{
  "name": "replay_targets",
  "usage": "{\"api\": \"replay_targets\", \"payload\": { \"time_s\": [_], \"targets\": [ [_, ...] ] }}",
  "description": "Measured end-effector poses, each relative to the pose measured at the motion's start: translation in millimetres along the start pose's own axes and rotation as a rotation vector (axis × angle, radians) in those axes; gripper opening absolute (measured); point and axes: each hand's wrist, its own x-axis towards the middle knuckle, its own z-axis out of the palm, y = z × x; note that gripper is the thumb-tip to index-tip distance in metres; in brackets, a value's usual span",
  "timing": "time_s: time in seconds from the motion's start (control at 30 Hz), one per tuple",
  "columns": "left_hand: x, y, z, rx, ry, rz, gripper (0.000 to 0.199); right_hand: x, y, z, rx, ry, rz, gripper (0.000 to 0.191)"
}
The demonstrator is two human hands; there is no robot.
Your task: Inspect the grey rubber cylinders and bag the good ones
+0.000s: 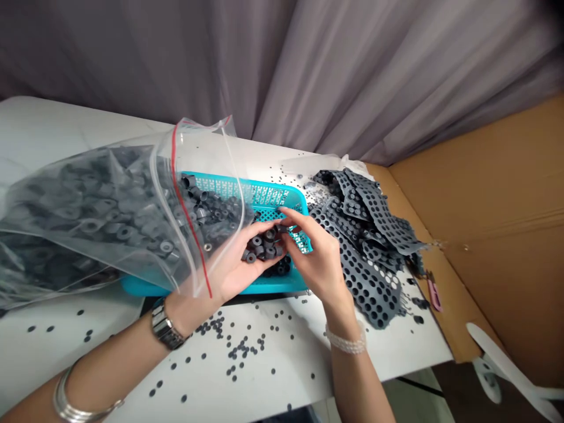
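While the left hand (pixel 233 271) securely cupped dark-grey hollow cylinders (pixel 258 241), the right hand (pixel 324 263) pinched one, grip narrow, at two o'clock.

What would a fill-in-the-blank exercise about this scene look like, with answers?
The left hand holds small pieces, its palm facing ____.
Besides white lines, the clear bag has a ____ line.
The gray sheets are full of round ____.
On the right wrist is a beaded ____.

Answers: up; red; holes; bracelet

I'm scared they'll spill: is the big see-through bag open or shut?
Open: at the bag's mouth, the two white zip strips curve apart.
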Motion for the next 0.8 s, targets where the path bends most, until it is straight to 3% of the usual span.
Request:
{"api": "replay_targets", "payload": {
  "time_s": [0.53, 0.6, 0.73, 0.8],
  "targets": [
    [-3, 1, 3.4, -0.006, 0.109, -0.02, 0.013, -1, 0, 5, 0.424, 0.139, 0.079, 0.044],
    [-4, 2, 4.5, -0.026, 0.123, -0.024, 0.013, 1, 2, 4, 0.587, 0.163, 0.178, 0.04],
    [-3, 4, 5.4, -0.101, 0.153, -0.056, 0.014, 5, 9, -3, 1.059, 0.117, 0.582, 0.023],
    [-2, 4, 5.5, -0.119, 0.17, -0.064, 0.014, 6, 13, -6, 1.227, 0.085, 0.704, 0.019]
  ]
}}
